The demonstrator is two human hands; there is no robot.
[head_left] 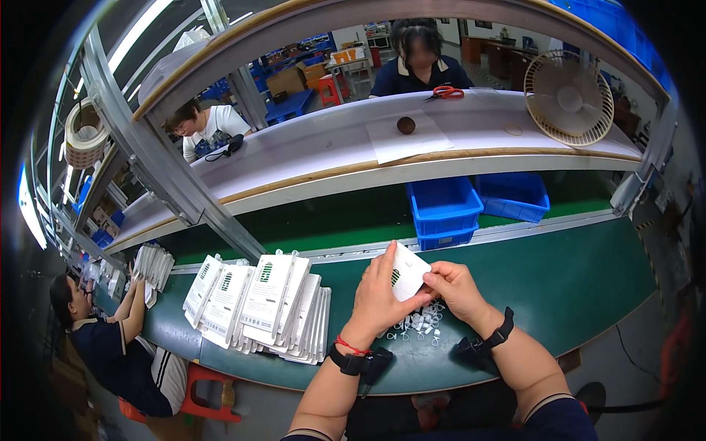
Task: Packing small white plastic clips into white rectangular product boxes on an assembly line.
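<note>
Between both hands, above the green table, is a small flat white box [412, 269] with a dark green printed pattern. My left hand [376, 292] wraps its left side, with the thumb reaching across underneath. At the right edge of the box, my right hand [457, 289] is closed, thumb and fingertips pinching there. Below my hands lies a loose heap of small white looped plastic pieces [421, 323], partly hidden by the hands. To the left, leaning stacks of white flat packages [268, 294] with green print overlap one another.
Blue plastic bins [445, 206] stand at the table's back, under a raised shelf [316, 158]. Scissors [445, 92], a brown round object [405, 126] and a fan [568, 98] rest on that shelf. A metal post [169, 147] rises behind the stacks. A co-worker [118, 345] handles packages at far left.
</note>
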